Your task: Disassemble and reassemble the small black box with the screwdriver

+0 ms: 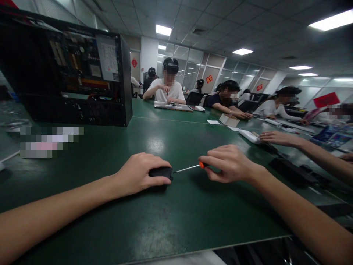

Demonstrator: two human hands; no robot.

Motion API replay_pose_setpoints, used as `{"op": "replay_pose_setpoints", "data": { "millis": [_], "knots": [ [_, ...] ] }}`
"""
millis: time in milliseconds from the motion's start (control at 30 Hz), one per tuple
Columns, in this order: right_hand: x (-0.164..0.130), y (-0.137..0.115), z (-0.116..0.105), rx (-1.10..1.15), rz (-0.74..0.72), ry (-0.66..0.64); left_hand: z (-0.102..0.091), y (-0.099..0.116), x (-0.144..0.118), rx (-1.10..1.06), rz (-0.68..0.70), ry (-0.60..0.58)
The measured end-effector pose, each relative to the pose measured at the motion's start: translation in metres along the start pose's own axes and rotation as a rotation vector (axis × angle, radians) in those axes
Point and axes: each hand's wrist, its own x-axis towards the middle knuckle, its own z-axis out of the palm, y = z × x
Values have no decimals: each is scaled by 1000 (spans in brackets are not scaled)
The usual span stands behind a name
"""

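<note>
Mid-mat (171, 221) — left hand (140, 173) pins black device (160, 172), right hand (230, 163) drives screwdriver (190, 168).

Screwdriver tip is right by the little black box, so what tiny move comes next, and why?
Probably ease the screwdriver tip a touch further into the black box. The right hand grips its orange handle, the shaft already points at the box's end, and the left hand pins the box on the green table.

PC case (74, 73) back-left on table (171, 221); small device (161, 172) left of screwdriver (190, 168) (tip touching).
</note>
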Motion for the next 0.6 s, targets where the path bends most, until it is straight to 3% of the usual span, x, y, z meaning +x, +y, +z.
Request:
{"op": "replay_pose_setpoints", "data": {
  "millis": [400, 600],
  "knots": [
    [4, -7, 9, 91, -3, -6, 6, -4, -1, 19, 27, 47],
    [6, -12, 28, 224, 64, -81, 10, -3, 0, 30, 46, 48]
  ]
}}
